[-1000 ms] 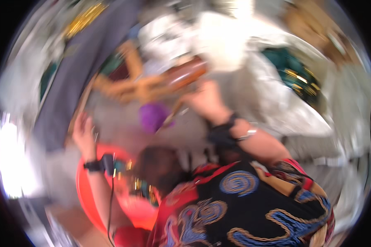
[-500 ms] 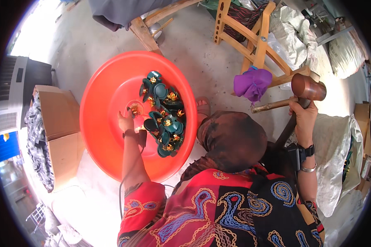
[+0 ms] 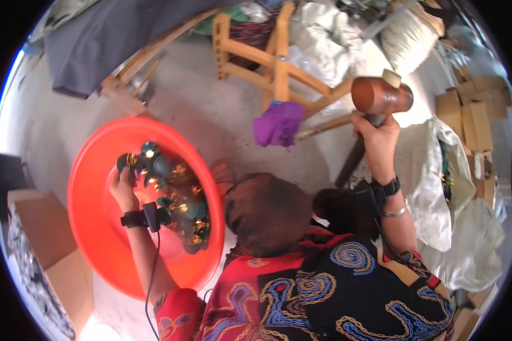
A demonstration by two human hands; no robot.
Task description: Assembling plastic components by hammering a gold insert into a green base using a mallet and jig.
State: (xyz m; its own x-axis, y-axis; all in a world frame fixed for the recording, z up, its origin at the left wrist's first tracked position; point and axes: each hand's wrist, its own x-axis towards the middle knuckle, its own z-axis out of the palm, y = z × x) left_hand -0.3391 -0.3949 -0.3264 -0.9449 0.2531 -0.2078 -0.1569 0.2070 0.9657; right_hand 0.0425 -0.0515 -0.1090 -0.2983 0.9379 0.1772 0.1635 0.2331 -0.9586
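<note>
My left hand is over the left part of a red basin, its fingers closed on a dark green rounded piece with a gold centre. Several similar green-and-gold pieces lie heaped in the right half of the basin, blurred. To the right, my right hand is wrapped round the dark handle of a mallet, just under its brown cylindrical head. A wooden stick reaches leftward from beside that hand; where it joins is hidden.
A purple cloth hangs on a wooden frame ahead. Cardboard boxes stand left of the basin, one holding grey material. White woven sacks are at the right. Dark grey fabric covers something at the far left.
The view has swung, shifting the scene left. My left hand has closed on a green-and-gold piece; earlier it was by a piece in the basin. My right hand still grips the mallet.
</note>
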